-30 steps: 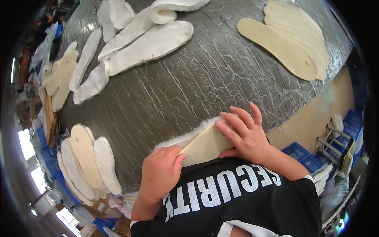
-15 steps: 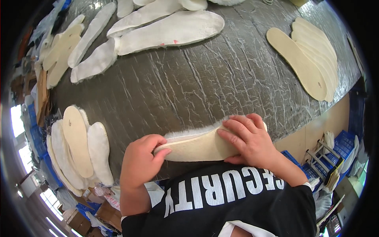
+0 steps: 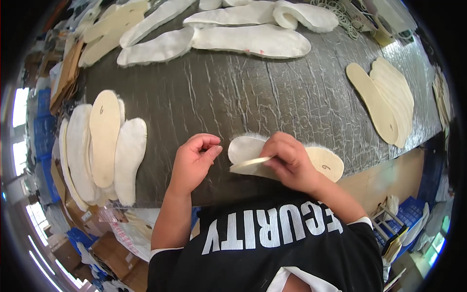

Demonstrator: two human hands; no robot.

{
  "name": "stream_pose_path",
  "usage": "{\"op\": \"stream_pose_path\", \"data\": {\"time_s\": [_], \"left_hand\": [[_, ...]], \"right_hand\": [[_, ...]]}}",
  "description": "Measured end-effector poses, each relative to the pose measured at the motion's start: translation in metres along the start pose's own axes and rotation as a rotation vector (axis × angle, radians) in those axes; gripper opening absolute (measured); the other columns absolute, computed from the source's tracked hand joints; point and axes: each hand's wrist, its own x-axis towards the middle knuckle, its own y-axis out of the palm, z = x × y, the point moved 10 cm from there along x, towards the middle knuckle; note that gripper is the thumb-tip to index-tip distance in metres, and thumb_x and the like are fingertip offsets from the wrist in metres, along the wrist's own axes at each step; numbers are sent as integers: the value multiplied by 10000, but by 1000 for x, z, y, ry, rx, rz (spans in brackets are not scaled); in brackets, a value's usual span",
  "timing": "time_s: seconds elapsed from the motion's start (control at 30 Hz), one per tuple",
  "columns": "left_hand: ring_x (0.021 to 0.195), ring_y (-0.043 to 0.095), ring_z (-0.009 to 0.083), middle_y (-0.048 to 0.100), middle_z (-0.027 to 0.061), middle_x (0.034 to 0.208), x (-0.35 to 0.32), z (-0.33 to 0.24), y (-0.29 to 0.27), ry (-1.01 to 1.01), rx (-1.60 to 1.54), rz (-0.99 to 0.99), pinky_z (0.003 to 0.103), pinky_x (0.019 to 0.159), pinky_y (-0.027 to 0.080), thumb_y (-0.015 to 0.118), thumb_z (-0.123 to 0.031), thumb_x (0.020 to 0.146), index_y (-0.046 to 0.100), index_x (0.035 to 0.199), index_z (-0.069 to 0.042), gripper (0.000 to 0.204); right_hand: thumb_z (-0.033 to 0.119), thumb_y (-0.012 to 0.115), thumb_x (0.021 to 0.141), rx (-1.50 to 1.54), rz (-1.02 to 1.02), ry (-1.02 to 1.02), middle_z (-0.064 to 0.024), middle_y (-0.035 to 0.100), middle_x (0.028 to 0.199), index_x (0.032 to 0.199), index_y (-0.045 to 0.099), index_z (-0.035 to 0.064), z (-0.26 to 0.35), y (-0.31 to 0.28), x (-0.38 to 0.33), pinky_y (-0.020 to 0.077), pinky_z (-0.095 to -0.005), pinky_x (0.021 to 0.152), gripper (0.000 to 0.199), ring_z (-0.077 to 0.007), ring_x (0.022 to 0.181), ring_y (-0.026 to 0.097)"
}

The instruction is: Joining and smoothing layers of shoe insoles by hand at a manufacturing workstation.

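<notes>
1. Your right hand hides the middle of the cream insole and part of the fuzzy-edged white piece.
2. On your left hand, curled fingers partly hide one another.
3. To your left, the top cream sole covers much of the pile beneath.
4. The upper edge crops your farthest white insoles.
5. Clutter along the left rim is too blurred for you to identify.
</notes>
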Motion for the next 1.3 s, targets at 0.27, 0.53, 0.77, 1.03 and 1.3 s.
{"op": "stream_pose_path", "data": {"time_s": [0.27, 0.53, 0.77, 1.03, 1.3], "left_hand": [[609, 609, 79, 646, 43, 794, -8, 24, 36, -367, -138, 208, 189, 470, 393, 583, -165, 935, 629, 1003, 21, 204], [670, 589, 93, 634, 19, 759, -3, 12, 49, -198, -543, 275, 239, 613, 475, 634, -123, 912, 642, 903, -14, 110], [756, 619, 148, 643, 68, 879, -4, -8, 73, -144, -791, 386, 278, 673, 513, 578, -185, 961, 610, 949, 4, 191], [608, 583, 120, 628, 53, 782, -4, 15, 74, -278, -609, 283, 254, 512, 470, 458, -383, 1011, 588, 934, -33, 382], [577, 486, 82, 571, 8, 655, -11, -21, 55, 123, 111, 96, 258, 526, 417, 540, -253, 985, 585, 843, -14, 282]], "right_hand": [[-15, 673, 788, 168, -32, -7, -78, 610, 899, 910, 611, 33, -3, -10, -7, 478, -309, 747, 144, -238, 846, 597], [73, 608, 925, 402, -141, 326, -22, 606, 872, 1022, 561, 22, -21, -11, -16, 461, -254, 728, 119, -91, 813, 553], [73, 591, 936, 532, -158, 411, -3, 598, 893, 1030, 555, 42, -31, -8, -21, 444, -240, 800, 105, -77, 854, 549], [71, 600, 933, 615, -240, 402, 6, 597, 924, 1051, 559, 41, -31, -10, -24, 444, -233, 807, 129, -71, 873, 550], [82, 625, 921, 448, -301, 385, 16, 594, 886, 1001, 581, 28, -28, -17, -25, 440, -220, 757, 106, -60, 813, 526]]}}
